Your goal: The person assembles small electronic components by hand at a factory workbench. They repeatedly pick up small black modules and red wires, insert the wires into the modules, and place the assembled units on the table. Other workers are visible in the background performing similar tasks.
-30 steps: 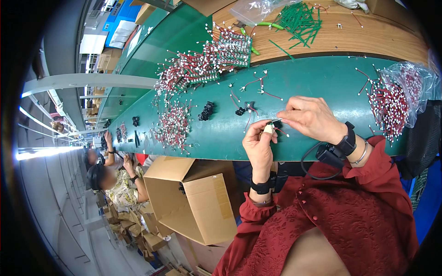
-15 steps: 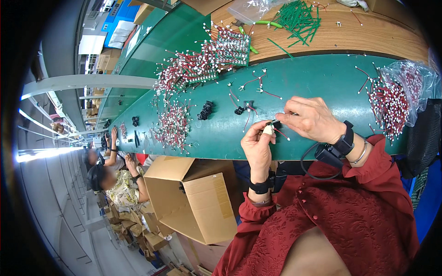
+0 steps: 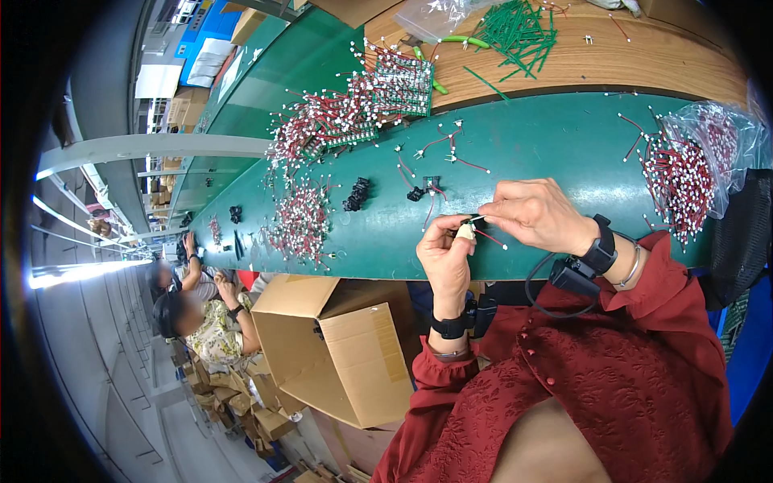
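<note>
Over the near edge of the green work surface, my left hand (image 3: 447, 262) pinches a small black part (image 3: 460, 221) between finger and thumb, a cream cover on the thumb tip. A red wire (image 3: 489, 238) with a white end hangs out beside it. Close on its right, my right hand (image 3: 535, 216) is closed on a thin, pale, rod-like tool (image 3: 480, 216), its tip at the black part; the kind of tool is too small to tell. Just beyond lie a small circuit board (image 3: 432, 183) with a red wire and a black piece (image 3: 415, 194).
A heap of red-wired boards (image 3: 338, 121) and a pile of wires (image 3: 302, 221) lie left, near black parts (image 3: 357, 195). Right is a bag of wires (image 3: 680, 173). Green sticks (image 3: 519, 36) lie on a wooden board. An open carton (image 3: 362, 362) stands below; co-workers (image 3: 213, 322) sit left.
The right hand has dipped slightly, and the tool lies flatter across the black part. The left hand keeps its pinch, almost still.
</note>
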Action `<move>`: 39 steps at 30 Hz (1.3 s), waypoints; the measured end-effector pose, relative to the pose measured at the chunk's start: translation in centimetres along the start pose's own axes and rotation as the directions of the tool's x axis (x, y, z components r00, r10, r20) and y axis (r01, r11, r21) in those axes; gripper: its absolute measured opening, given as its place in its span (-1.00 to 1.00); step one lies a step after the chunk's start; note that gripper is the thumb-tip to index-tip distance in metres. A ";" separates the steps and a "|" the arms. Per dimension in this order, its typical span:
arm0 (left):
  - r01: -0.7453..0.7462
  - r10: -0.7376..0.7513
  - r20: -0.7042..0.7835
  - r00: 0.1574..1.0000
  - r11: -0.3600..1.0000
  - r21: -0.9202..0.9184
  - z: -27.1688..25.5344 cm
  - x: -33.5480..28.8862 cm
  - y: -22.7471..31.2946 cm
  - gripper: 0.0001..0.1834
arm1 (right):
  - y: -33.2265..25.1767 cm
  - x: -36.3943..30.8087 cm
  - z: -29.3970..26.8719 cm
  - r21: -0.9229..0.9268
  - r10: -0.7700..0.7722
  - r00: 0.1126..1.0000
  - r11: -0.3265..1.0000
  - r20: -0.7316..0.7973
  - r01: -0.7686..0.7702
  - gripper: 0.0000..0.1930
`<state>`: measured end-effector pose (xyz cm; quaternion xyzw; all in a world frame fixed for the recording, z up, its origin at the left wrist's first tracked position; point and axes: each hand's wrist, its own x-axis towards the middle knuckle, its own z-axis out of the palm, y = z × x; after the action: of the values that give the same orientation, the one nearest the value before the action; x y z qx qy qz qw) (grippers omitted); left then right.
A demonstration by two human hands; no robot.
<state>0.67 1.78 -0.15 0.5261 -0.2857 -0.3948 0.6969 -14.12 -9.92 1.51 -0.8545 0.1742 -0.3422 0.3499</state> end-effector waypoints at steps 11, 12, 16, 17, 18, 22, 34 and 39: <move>-0.120 0.124 -0.017 0.992 0.982 0.144 0.2 -0.1 -0.3 -0.80 | 0.1 0.3 0.7 0.512 0.464 0.809 0.627 0.361 -0.587 -0.85; -0.072 0.076 -0.031 0.997 0.991 0.110 0.2 -0.1 -0.2 -0.81 | 0.0 0.2 0.6 0.453 0.400 0.877 0.751 0.268 -0.481 -0.85; -0.007 0.008 -0.025 1.000 0.999 0.037 0.3 -0.1 0.1 -0.83 | -1.1 -0.2 0.6 0.068 0.201 0.979 0.977 0.016 -0.202 -0.87; -0.004 0.004 -0.031 1.000 1.000 0.029 0.3 -0.1 0.2 -0.84 | -1.4 -0.2 0.7 -0.013 0.135 0.990 0.991 -0.042 -0.136 -0.88; -0.011 0.013 -0.038 0.999 0.999 0.037 0.4 -0.2 0.2 -0.83 | -1.5 -0.2 0.7 -0.043 0.107 0.993 0.993 -0.055 -0.110 -0.86; 0.003 -0.001 -0.078 0.997 1.000 0.028 0.4 -0.2 0.1 -0.80 | -1.3 -0.3 0.2 -0.169 0.024 0.996 0.985 -0.089 -0.038 -0.81; -0.026 0.028 -0.018 0.999 0.996 0.087 0.1 -0.1 -0.1 -0.78 | -1.1 -0.2 -0.1 -0.233 -0.081 0.994 0.971 -0.075 0.061 -0.81; -0.003 0.003 0.000 1.000 0.998 0.068 -0.1 -0.2 0.0 -0.77 | -0.8 -0.1 0.0 -0.232 -0.137 0.988 0.966 -0.078 0.115 -0.82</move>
<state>0.64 1.94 -0.12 0.5491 -0.2997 -0.3839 0.6792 -14.15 -9.29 2.05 -0.8813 0.1735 -0.3810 0.2192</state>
